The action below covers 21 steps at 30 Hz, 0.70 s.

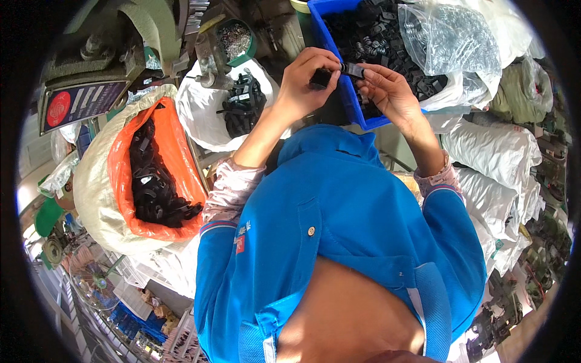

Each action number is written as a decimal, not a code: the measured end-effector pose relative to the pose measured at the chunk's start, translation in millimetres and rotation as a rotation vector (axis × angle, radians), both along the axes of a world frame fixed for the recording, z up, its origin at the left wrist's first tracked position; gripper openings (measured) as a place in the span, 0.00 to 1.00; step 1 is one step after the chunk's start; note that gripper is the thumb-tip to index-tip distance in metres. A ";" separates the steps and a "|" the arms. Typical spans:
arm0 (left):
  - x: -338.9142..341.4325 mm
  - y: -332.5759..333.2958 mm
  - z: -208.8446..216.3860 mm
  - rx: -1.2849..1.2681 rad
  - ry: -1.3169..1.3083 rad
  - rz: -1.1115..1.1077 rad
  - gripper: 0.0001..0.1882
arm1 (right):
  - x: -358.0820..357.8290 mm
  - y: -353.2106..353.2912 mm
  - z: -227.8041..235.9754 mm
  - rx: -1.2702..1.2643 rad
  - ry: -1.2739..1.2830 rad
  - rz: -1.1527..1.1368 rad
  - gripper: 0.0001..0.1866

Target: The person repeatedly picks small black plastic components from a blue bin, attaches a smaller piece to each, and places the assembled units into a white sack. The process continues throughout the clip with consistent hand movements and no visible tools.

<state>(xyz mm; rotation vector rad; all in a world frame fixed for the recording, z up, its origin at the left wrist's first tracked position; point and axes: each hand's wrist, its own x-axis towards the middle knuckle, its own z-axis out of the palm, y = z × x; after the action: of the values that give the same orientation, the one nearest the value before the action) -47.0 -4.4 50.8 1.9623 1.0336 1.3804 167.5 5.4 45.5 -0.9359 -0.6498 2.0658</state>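
Note:
My left hand (305, 81) is closed around a black block-like part (321, 78), most of it hidden by the fingers. Between thumb and fingers, my right hand (390, 94) pinches a small dark part with a shiny face (353, 70). The two hands nearly meet, and the small part's left end reaches the left fingertips; whether it joins the black part cannot be made out. Both hands are over the near left edge of a blue crate (350, 100), which holds a heap of black plastic parts (387, 51).
A clear bag of coiled metal pieces (451, 42) lies on the crate. To the left, an orange-lined sack (118, 175) and a white bag (200, 115) hold black parts. Behind them are a green tray (247, 57) of small metal bits and a machine (91, 54). White sacks (490, 148) are stacked right.

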 end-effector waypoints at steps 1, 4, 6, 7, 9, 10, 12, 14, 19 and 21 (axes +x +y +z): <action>2.1 1.1 0.7 0.005 -0.002 0.003 0.06 | -0.4 -0.1 -0.1 0.021 -0.022 -0.019 0.15; 9.6 3.1 -2.2 -0.057 -0.046 0.008 0.05 | -4.0 -2.0 2.2 0.175 -0.132 -0.085 0.15; 11.2 2.1 -6.3 -0.191 -0.068 0.019 0.05 | -4.1 -2.1 0.7 0.268 -0.189 -0.109 0.15; 11.4 1.5 -8.2 -0.288 -0.070 0.025 0.06 | -3.3 -0.5 -2.1 0.296 -0.204 -0.110 0.15; 11.7 2.7 -12.6 -0.446 -0.145 0.030 0.07 | -2.1 4.3 -5.4 0.268 -0.187 -0.104 0.15; 11.7 5.0 -16.3 -0.509 -0.219 0.030 0.09 | -1.8 6.8 -6.5 0.209 -0.156 -0.095 0.15; 12.1 10.4 -18.7 -0.664 -0.448 -0.014 0.12 | 0.2 14.6 -14.0 0.129 -0.095 -0.085 0.16; -4.3 15.8 -13.8 -0.982 -0.538 -0.022 0.14 | 4.4 24.5 -24.2 0.091 -0.028 -0.073 0.16; -20.0 5.5 -5.2 -1.347 -1.184 -0.311 0.20 | 10.3 43.7 -18.2 0.132 -0.036 0.002 0.17; -21.6 3.4 -13.5 -1.224 -1.059 -0.247 0.20 | 9.0 52.2 -13.4 0.149 -0.037 0.025 0.17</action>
<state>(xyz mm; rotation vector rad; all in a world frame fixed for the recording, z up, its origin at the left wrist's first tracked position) -68.5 -1.0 37.4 0.3291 0.7178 0.9692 176.5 57.6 32.1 -0.8862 -0.8270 1.9958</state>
